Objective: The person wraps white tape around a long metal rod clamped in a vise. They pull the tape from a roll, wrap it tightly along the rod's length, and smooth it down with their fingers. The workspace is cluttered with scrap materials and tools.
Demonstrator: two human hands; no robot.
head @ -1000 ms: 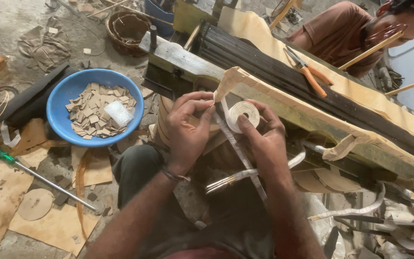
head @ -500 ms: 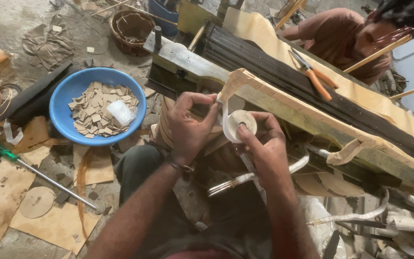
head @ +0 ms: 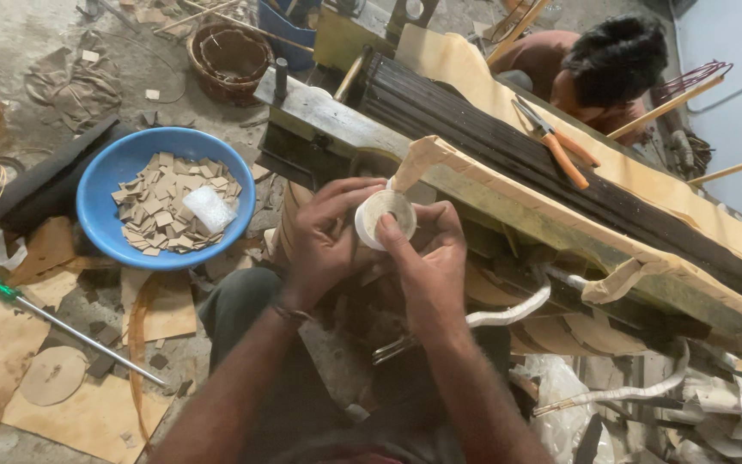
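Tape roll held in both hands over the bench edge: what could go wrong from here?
1. The tape roll is pinched only by fingertips of the left hand and right hand; it could slip into the floor clutter.
2. The paper strip leading from it looks thin and may tear if pulled.

Lower half of white tape roll (head: 386,216) was hidden behind right hand (head: 427,258) fingers; green-handled screwdriver (head: 53,322) handle cut by left edge.
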